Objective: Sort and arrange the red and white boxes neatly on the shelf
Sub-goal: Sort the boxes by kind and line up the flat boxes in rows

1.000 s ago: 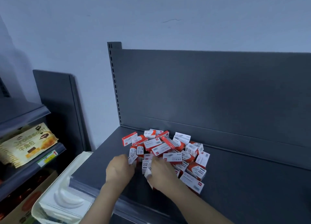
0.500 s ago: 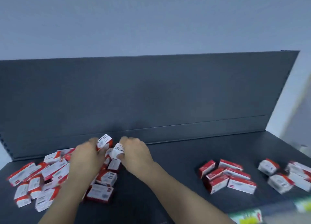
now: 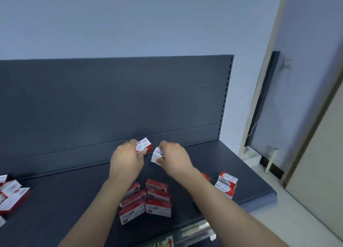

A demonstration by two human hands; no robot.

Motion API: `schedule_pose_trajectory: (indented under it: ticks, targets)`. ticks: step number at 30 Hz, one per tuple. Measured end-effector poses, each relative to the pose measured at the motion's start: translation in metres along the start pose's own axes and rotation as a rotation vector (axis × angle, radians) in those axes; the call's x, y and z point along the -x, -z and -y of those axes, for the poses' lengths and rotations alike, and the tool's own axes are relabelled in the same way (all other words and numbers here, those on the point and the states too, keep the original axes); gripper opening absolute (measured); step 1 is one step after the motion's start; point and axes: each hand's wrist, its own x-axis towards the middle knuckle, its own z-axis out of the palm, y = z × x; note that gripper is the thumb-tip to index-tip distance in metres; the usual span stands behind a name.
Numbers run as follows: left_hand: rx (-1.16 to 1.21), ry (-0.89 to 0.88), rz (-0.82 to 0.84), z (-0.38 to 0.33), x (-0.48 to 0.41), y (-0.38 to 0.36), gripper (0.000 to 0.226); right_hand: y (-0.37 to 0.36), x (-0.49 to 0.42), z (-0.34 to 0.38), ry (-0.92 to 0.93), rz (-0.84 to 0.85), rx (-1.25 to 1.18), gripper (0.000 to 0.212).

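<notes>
Boxes, loose lot [image 3: 11, 196]: red and white, are lying jumbled at the left end of the dark grey shelf [image 3: 65, 200], some overlapping, the outermost being cut off by the frame.

Back panel [image 3: 111, 98]: is standing upright along the far side of the shelf, spanning most of the view.

Left hand [image 3: 127, 162]: is hovering over the middle of the shelf toward its far side, fingers curled round a first box [image 3: 143, 144], whose white printed face is pointing up and a red edge is showing by the thumb.

Grouped boxes [image 3: 146, 198]: are sitting toward the near edge between the two forearms, packed side by side in two short rows with red tops up, the left row slanting slightly.

Right hand [image 3: 176, 159]: is hovering just beside the left one, pinching a second box [image 3: 156, 155], whose white face is reading PAPER CLIPS. The two held boxes are hanging near each other, not touching.

Red corner [image 3: 205, 176]: is peeking out behind the right forearm, possibly another box.

Small stack [image 3: 225, 183]: is standing near the shelf's right end, right of that forearm, white faces showing.

Price rail [image 3: 194, 230]: is running along the near edge, blurred.

Pale frame [image 3: 259, 98]: is rising at the right, beyond the shelf.
</notes>
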Motion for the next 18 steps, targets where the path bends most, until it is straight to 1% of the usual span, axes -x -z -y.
schedule_pose_trajectory:
  ticks: [5, 9, 14, 18]
  targets:
    - [-0.066, -0.065, 0.133, -0.075, -0.008, -0.051, 0.026, 0.020, 0.005, -0.087, -0.128, -0.037, 0.047, 0.029]
    - [-0.092, -0.074, 0.254, -0.107, -0.009, -0.091, 0.026, 0.021, 0.006, -0.139, -0.222, -0.068, 0.092, 0.022]
    - [-0.070, -0.058, 0.334, -0.124, -0.003, -0.128, 0.024, 0.013, 0.004, -0.171, -0.275, -0.039, 0.112, 0.023]
    - [-0.022, -0.017, 0.398, -0.127, 0.000, -0.144, 0.014, 0.003, 0.001, -0.179, -0.300, 0.008, 0.108, 0.024]
